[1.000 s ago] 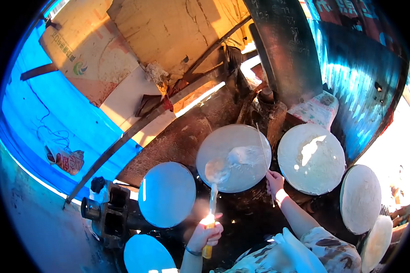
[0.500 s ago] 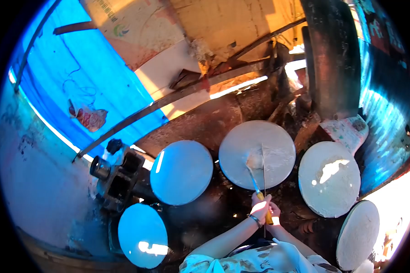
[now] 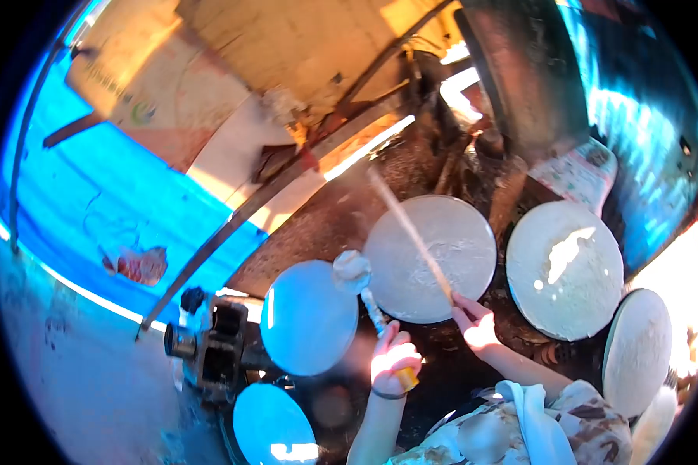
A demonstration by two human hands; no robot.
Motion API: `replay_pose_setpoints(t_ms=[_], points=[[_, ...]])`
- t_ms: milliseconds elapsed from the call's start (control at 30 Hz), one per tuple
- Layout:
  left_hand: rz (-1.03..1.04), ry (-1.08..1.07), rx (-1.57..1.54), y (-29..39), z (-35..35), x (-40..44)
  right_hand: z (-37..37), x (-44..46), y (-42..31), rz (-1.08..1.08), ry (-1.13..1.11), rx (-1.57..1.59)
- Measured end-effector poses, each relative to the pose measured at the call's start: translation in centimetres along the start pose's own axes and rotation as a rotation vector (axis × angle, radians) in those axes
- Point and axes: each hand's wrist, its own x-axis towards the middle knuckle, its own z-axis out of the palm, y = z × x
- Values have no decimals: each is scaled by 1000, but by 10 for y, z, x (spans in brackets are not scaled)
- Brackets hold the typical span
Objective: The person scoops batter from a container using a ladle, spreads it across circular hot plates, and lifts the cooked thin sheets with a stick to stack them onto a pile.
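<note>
My left hand (image 3: 395, 360) is closed around the yellow handle of a ladle (image 3: 373, 311). The ladle's bowl, coated in pale batter, is raised over the gap between the left griddle (image 3: 309, 329) and the middle griddle (image 3: 461, 225). In the fingers of my right hand (image 3: 477, 324) is the near end of a long thin wooden stick (image 3: 411, 232), slanting up and left across the middle griddle. Pale streaks and a thin whitish layer show on that griddle's round top. I cannot tell whether the stick touches it.
More round pale-topped griddles stand around me: one at right (image 3: 566, 302), one at far right (image 3: 636, 353), one at lower left (image 3: 267, 418). A dark metal machine part (image 3: 221, 349) sits left. Behind are a slanting bar (image 3: 244, 213), a blue sheet (image 3: 62, 225) and a dark upright cylinder (image 3: 527, 70).
My hands were together at the middle griddle's front edge, the ladle's bowl on it. Now they are apart: the ladle is lifted leftward and the stick tilts left. The view has turned.
</note>
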Motion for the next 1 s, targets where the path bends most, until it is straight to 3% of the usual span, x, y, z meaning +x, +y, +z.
replay_pose_setpoints(t_ms=[33, 67, 167, 200, 267, 333, 367, 500, 567, 600, 633, 700, 767, 800, 833, 867, 900, 1000], points=[[-92, -79, -190, 8, -5, -1, -5, 3, 17, -187, -17, -116], [-57, -83, -177, 10, -10, -7, -14, 8, 35, -374, -63, -354], [56, -26, -31, 8, -16, -37, -53, 25, 59, -451, -335, -920], [57, -3, -64, 8, -22, -51, -65, 39, 53, -419, -365, -934], [25, 32, -139, 6, -34, -78, -75, 68, 57, -262, -198, -989], [15, 112, -186, -7, -34, -105, -80, 97, 53, -52, -23, -962], [36, 174, -184, -14, -32, -118, -81, 100, 51, -50, -8, -959], [-51, 401, 11, 5, -71, -165, -59, 65, 76, 4, 249, -415], [-44, 552, -89, 0, -71, -170, -25, 1, 72, 129, 152, -231], [-77, 534, -89, 2, -73, -171, -8, -26, 96, 60, 103, -223], [-78, 529, -95, 5, -74, -175, 1, -44, 98, 140, 37, -231], [-162, 504, -142, 12, -73, -179, -8, -55, 16, 622, -209, -177], [-186, 501, -181, 16, -71, -176, -24, -51, 3, 572, -246, -223], [-183, 480, -121, 20, -74, -176, -32, -50, 17, 321, -179, -249], [-192, 457, -62, 21, -76, -173, -40, -51, 28, 293, -25, -182], [-158, 443, 9, 15, -67, -169, -42, -55, 38, 383, 133, -140], [-136, 248, -38, 6, -73, -166, -44, -61, 42, 465, 284, -94], [-174, 427, -12, 5, -51, -158, -33, -97, 30, 534, -13, -143]])
